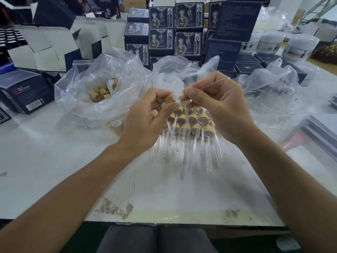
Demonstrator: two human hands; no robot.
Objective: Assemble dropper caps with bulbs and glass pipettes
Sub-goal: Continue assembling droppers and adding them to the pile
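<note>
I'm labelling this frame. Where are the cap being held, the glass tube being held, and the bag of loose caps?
cap (170, 98), head view, wooden side
glass tube (213, 82), head view, mid-length
bag of caps (82, 99), head view, front plastic wall

Above the pile of finished droppers (189, 128) on the white counter (54, 161): left hand (144, 121) pinching a wooden cap (170, 98), right hand (217, 105) pinching a glass pipette (209, 84) just beside that cap's open end; behind the pile, clear plastic bags (102, 84).
</note>
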